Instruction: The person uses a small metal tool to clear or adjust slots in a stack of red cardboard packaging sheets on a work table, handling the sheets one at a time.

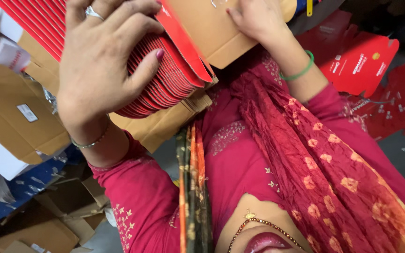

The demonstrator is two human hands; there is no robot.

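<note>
A thick stack of flat red cartons (pixel 165 79) fills the space under the left hand (pixel 101 61), whose fingers spread across its top while the thumb presses its curved edge. Just beside that hand, 1 folded carton (pixel 212 33), brown inside with a red rim, tilts against the stack; the right hand (pixel 256 18) lies flat on it, fingers together.

Hands: two, left hand (pixel 99 65) and right hand (pixel 256 18)
Carton stack (pixel 165 79) in left grip: one
Open carton (pixel 212 33) under right hand: one
Bangles below grips: two, silver bangle (pixel 90 143), green bangle (pixel 301 70)
Ring (pixel 93 12): one
</note>
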